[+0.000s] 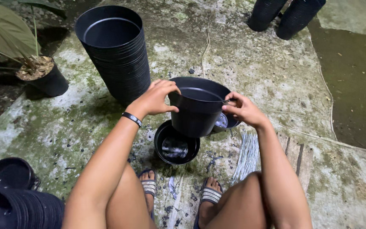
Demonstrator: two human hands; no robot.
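Note:
A black plastic pot (195, 111) hangs tilted in the air in front of my knees. My left hand (155, 98) grips its left rim, thumb on the outer wall. My right hand (243, 109) holds a thin metal tool (226, 101) at the pot's right rim. Below it, a second black pot (176, 147) stands upright on the concrete. A small shiny dish-like thing (222, 121) shows behind the held pot, mostly hidden.
A tall stack of black pots (115, 51) stands at the back left, a potted plant (43, 74) further left. More stacked pots lie at the bottom left (18, 203) and top right (286, 15). My sandalled feet (210, 195) rest on mossy concrete (255, 63).

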